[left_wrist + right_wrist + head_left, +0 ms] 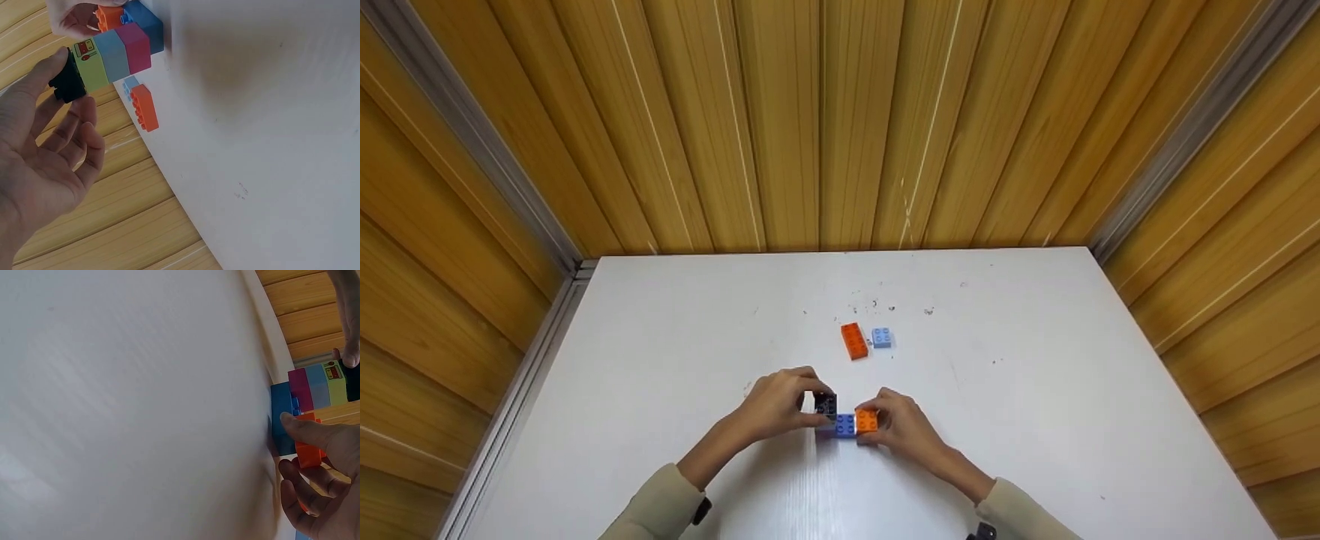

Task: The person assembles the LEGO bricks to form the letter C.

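Observation:
My left hand pinches a black toy building brick at the top of an upright stack. Below it, the left wrist view shows a lime-green brick with a printed picture, a pale blue brick and a magenta brick. The stack stands over the left end of a long blue brick lying on the table, whose middle studs show. At the blue brick's right end, my right hand holds an orange brick between thumb and fingers.
Beyond the hands, a red-orange long brick and a small light blue brick lie side by side on the white table. Wood-patterned panels enclose its back and sides. Dark specks mark the tabletop behind the loose bricks.

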Available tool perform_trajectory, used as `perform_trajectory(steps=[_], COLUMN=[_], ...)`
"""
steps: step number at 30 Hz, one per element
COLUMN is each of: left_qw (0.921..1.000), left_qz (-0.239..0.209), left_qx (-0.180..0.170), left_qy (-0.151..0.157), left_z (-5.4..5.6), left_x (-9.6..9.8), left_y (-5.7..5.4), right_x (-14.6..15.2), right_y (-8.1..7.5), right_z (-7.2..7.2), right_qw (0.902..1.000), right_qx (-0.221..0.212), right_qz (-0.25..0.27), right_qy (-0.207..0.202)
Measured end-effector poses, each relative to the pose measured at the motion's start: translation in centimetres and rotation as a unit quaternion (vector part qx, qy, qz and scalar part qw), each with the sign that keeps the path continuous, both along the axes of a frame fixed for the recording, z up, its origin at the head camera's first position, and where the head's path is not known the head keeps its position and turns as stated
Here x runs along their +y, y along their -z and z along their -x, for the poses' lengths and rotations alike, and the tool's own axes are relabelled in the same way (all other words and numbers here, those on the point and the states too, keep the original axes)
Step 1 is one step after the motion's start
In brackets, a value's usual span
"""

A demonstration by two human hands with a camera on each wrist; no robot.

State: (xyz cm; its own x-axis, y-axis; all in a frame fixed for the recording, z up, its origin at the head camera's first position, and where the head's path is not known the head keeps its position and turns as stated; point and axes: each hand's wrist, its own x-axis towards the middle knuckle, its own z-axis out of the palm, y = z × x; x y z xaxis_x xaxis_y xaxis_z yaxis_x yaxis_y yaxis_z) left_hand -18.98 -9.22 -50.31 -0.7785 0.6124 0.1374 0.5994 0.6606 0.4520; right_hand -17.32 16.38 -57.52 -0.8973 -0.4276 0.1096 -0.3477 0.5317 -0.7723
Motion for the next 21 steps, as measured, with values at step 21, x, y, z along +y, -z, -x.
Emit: perform_trajectory(steps=[21], left_qw=[0.9970], left_qz=[0.017], left_qx=[0.067], left_qy=[-0.035], left_z=[-1.4], left_x=[0.4], left_y=[1.0], right_x=[0.7], right_y=[-1.4], right_z=[0.0], right_qw=[0.9972], right_qx=[-0.022], right_qz=[-0.046], right_qy=[-0.054])
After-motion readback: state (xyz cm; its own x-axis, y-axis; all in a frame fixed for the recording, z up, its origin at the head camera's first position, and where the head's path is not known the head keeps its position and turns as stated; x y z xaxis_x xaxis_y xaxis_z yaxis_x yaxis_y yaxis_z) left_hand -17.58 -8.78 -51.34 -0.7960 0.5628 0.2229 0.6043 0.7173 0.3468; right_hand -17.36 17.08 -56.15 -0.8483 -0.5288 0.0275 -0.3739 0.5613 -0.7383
